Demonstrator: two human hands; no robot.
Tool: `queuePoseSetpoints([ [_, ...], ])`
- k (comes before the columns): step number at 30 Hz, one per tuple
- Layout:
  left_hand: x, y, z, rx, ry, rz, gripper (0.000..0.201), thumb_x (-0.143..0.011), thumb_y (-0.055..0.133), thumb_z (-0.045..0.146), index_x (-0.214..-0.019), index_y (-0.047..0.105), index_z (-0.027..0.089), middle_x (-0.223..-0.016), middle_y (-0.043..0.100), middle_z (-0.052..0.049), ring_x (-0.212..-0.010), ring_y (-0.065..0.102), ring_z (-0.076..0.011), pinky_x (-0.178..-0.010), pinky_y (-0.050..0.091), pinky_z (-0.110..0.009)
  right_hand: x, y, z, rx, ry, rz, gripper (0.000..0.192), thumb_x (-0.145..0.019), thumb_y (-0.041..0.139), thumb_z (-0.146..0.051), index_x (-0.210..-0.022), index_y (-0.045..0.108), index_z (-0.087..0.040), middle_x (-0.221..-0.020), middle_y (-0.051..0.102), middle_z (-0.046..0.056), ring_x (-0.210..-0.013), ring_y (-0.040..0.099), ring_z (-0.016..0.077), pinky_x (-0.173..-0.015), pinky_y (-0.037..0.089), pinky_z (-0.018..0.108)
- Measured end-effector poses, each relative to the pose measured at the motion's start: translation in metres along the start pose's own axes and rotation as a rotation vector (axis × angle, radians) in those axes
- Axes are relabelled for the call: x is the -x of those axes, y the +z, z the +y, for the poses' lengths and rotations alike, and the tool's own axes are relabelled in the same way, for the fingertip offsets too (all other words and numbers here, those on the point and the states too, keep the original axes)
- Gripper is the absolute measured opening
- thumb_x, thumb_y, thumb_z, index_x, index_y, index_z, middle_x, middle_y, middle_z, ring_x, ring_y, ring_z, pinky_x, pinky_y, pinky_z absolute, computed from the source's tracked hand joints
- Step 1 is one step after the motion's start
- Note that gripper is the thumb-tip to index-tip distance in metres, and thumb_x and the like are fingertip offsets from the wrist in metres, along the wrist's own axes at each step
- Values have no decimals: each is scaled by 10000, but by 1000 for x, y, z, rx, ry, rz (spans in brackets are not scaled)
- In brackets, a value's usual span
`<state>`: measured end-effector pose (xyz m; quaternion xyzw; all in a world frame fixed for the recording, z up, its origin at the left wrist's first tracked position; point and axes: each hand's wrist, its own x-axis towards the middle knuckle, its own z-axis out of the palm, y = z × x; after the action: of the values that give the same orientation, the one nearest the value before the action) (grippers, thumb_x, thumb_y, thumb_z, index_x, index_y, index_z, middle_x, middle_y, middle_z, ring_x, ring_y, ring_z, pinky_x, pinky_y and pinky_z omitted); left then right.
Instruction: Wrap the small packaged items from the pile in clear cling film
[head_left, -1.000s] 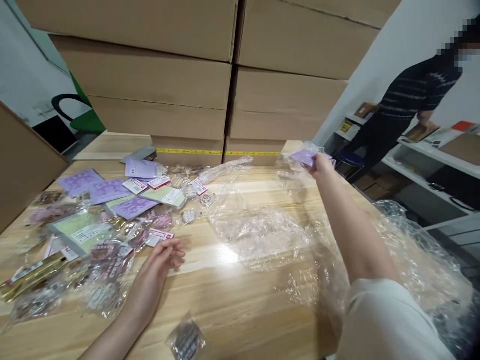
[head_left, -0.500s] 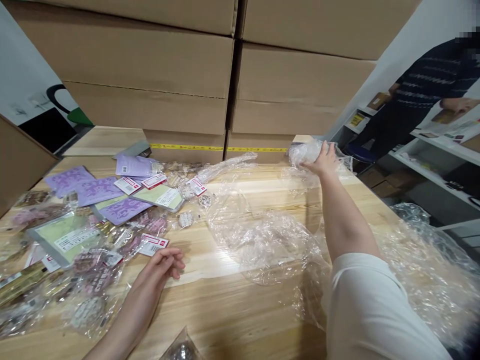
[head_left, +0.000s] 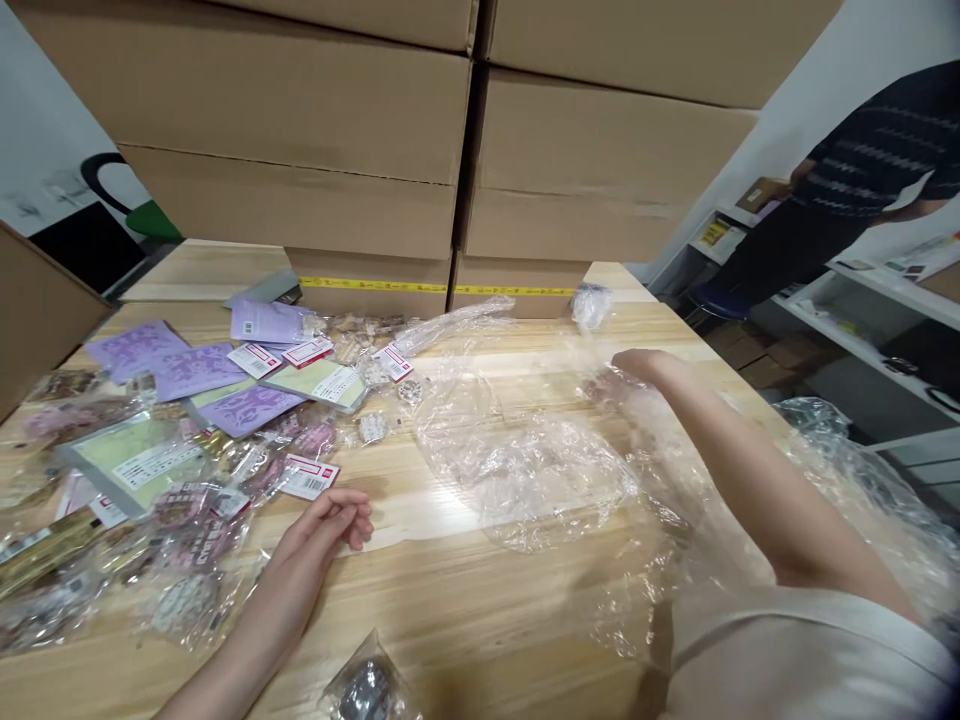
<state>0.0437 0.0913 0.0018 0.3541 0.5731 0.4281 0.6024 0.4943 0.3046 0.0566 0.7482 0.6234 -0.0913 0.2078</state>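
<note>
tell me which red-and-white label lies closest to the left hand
The label just beyond the left hand, by its fingers. The other red-and-white labels sit farther back among the purple cards.

Two bare forearms are shown, one entering from the near left edge and one from the near right. The left hand (head_left: pixel 324 525) is seen without glove, ring or watch, and its forearm is uncovered as far as the near edge. The right hand (head_left: pixel 637 368) is likewise bare and appears motion-blurred, so that fingers cannot be told apart. At the near right, the upper arm is covered by a short, loose sleeve (head_left: pixel 802 655) of plain pale cream fabric, on which a stitched hem band is visible.
</note>
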Motion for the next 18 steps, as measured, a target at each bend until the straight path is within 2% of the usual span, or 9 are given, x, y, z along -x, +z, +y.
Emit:
queuePoseSetpoints([
  [2,1,1,-1,-19,15,-18,333,-808,690,477,-947,647,178,-829,651,-34,-760,557,-168,-744,439,-281,26,4,-25,7,-118,-45,158,-839,679,-246,-895,728,-107,-947,725,156,-946,678,304,-808,503,379],
  [3,2,1,-2,-33,29,-30,317,-820,677,466,-946,646,177,-831,648,-33,-760,557,-166,-751,438,-284,38,8,-39,8,-168,-45,174,-849,651,-241,-931,730,-109,-990,723,178,-986,670,326,-817,493,382],
  [7,6,5,-3,-131,95,-80,271,-877,605,442,-959,636,186,-856,637,-31,-803,567,-169,-771,441,-288,79,18,-90,-35,-325,38,426,-933,495,-380,-1264,596,-132,-1174,677,192,-1077,643,320,-846,483,377],
  [10,14,6,6,-298,180,-161,269,-910,553,446,-995,618,199,-905,620,-37,-860,575,-183,-795,442,-302,103,12,-107,-72,-349,122,647,-940,423,-547,-1404,454,-98,-1220,648,205,-1069,636,333,-843,491,406],
  [12,22,5,17,-483,260,-275,258,-928,524,436,-1022,603,209,-924,596,-36,-888,570,-190,-805,435,-308,119,4,-108,-13,-348,307,675,-944,414,-559,-1405,445,-67,-1296,588,233,-1143,584,370,-893,466,457],
  [15,37,-1,34,-799,356,-455,238,-927,523,434,-1017,572,219,-973,554,-33,-907,551,-191,-805,427,-307,150,-5,-107,63,-412,759,527,-965,439,-418,-1330,504,-44,-1409,468,267,-1267,455,410,-961,398,526],
  [16,42,-4,38,-895,364,-508,263,-903,557,460,-1015,562,222,-1006,545,-34,-917,546,-196,-803,429,-306,162,-6,-108,59,-461,869,469,-968,439,-373,-1291,531,-46,-1398,474,269,-1254,458,404,-946,402,527],
  [17,47,-6,40,-984,358,-559,318,-858,613,491,-1021,554,226,-1044,536,-36,-936,543,-206,-802,431,-308,174,-4,-110,46,-537,929,409,-972,433,-341,-1232,570,-57,-1341,522,262,-1199,498,383,-906,425,506],
  [18,52,-7,41,-1060,345,-608,401,-793,681,518,-1038,549,229,-1083,527,-40,-963,540,-221,-806,435,-313,185,1,-114,36,-649,930,355,-976,423,-317,-1155,611,-74,-1242,589,240,-1109,551,347,-853,449,468],
])
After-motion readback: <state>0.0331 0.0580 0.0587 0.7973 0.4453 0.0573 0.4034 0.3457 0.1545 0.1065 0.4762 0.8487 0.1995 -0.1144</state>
